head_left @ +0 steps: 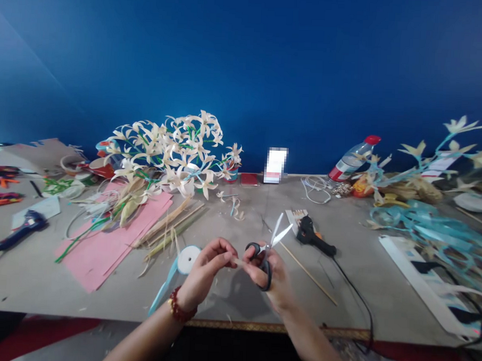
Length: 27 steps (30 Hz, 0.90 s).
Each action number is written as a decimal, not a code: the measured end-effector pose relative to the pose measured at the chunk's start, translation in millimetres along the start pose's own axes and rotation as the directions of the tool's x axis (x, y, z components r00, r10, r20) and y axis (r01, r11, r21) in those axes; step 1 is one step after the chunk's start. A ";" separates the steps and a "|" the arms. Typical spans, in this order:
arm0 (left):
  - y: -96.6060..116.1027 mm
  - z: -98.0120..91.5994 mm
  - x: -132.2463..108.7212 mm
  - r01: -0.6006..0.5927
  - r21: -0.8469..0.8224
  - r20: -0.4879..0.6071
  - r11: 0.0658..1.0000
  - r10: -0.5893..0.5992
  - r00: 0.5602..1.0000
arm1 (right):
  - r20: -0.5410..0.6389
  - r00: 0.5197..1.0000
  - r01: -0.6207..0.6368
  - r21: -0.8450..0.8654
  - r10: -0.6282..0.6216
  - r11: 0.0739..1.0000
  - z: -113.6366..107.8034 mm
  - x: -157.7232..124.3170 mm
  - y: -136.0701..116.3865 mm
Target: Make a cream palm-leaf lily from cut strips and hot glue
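Both forearms reach in from the near edge of the grey tabletop (120,297), angled inward so that the hands meet near the middle, raised in front of the body. The left hand (210,267) comes in from the near left with its back turned up and its fingers curled; thumb and index finger are pinched together on one end of a small, narrow, pale cream strip (239,262). A bracelet of dark red and gold-coloured beads (175,308) circles that wrist. The right hand (276,278) leans in from the near right, its fingers closed around the black-handled metal scissors (267,248), whose blades stand spread and point to the far right, away from the strip. Its fingertips also meet the strip's right end, so the strip lies between the two hands; how firmly they grip it, I cannot tell. Just left of the left hand lies a round white spool of light-blue ribbon (189,259). To the right of the right hand lies a thin tan stick (309,274), with a black glue gun (316,239) farther off, beyond the stick.
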<state>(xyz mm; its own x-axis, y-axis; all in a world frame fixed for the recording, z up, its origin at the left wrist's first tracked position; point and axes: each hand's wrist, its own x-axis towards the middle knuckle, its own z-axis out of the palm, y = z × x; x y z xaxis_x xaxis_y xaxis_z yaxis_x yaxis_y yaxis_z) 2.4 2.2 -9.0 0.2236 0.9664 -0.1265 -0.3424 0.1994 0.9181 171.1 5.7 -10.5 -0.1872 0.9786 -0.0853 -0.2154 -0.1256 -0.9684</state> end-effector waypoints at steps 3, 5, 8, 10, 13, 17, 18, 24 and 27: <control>-11.4 7.5 -3.6 -0.032 -0.076 0.016 0.997 0.033 0.999 | -0.007 0.996 0.085 -0.038 -0.086 0.996 2.8 0.9 -0.6; -16.3 11.2 -4.1 -0.073 -0.086 -0.020 0.994 0.072 0.997 | -0.009 0.995 0.095 -0.056 -0.095 0.994 4.0 1.0 -1.7; -18.7 14.1 -3.2 -0.124 -0.079 -0.059 0.989 0.119 0.991 | -0.016 0.997 0.070 -0.096 -0.072 0.993 4.5 0.0 -4.0; -17.6 14.6 -2.6 -0.137 -0.063 -0.049 0.989 0.134 0.990 | -0.022 0.999 0.043 -0.112 -0.046 0.993 3.8 -1.5 -4.7; -13.0 13.8 -2.5 -0.132 -0.056 -0.051 0.990 0.130 0.990 | -0.009 1.000 -0.003 -0.080 0.003 0.997 0.0 -5.0 -2.7; -1.6 11.0 -2.0 -0.126 -0.030 -0.063 0.992 0.124 0.990 | 0.156 0.982 -0.092 -0.097 0.106 0.991 -12.9 -13.8 4.5; 1.4 10.2 -1.7 -0.132 -0.009 -0.059 0.991 0.131 0.990 | 0.208 0.969 -0.108 -0.126 0.133 0.986 -16.8 -16.6 6.6; 11.2 10.2 1.1 -0.173 0.000 -0.050 0.985 0.172 0.984 | 0.352 0.913 -0.123 -0.247 0.208 0.961 -29.1 -30.4 13.4; 12.8 13.0 1.3 -0.173 -0.029 -0.027 0.984 0.172 0.985 | 0.330 0.920 -0.124 -0.270 0.213 0.955 -26.9 -31.7 11.1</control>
<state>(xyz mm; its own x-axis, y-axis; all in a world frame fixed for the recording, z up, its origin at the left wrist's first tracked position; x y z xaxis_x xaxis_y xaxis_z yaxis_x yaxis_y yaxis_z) 10.2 3.9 7.4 0.1364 0.9904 0.0236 -0.4022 0.0336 0.9149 200.4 -22.3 -24.9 -0.5341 0.8196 -0.2073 0.0763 -0.1975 -0.9773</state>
